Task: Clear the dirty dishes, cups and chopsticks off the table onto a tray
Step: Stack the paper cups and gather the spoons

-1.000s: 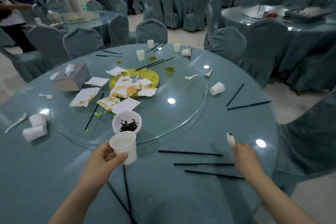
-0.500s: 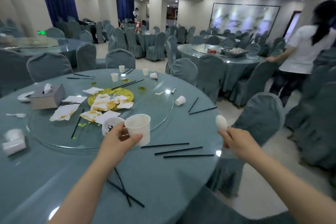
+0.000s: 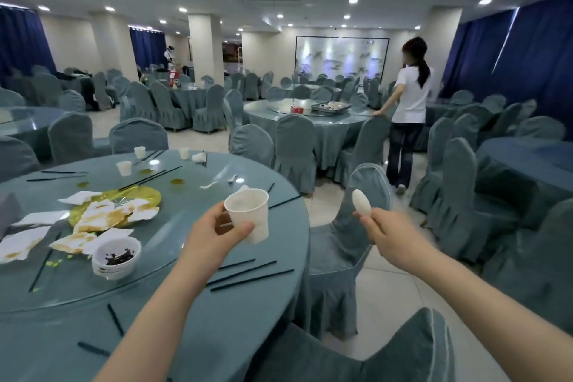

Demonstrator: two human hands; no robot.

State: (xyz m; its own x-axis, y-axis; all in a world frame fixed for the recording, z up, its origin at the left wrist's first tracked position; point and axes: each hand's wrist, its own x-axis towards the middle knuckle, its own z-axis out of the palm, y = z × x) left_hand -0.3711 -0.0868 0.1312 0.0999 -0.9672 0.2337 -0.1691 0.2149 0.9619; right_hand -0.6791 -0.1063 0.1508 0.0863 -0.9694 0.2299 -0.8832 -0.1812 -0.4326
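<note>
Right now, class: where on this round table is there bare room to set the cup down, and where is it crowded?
Bare cloth lies between the three black chopsticks and the table near edge. Clear glass lies on the turntable, between the small bowl and the white spoon. The soiled napkins crowd the left.

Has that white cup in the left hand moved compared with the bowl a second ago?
Yes. The cup was right beside the bowl; now it is lifted up and rightward, well clear of it.
</note>
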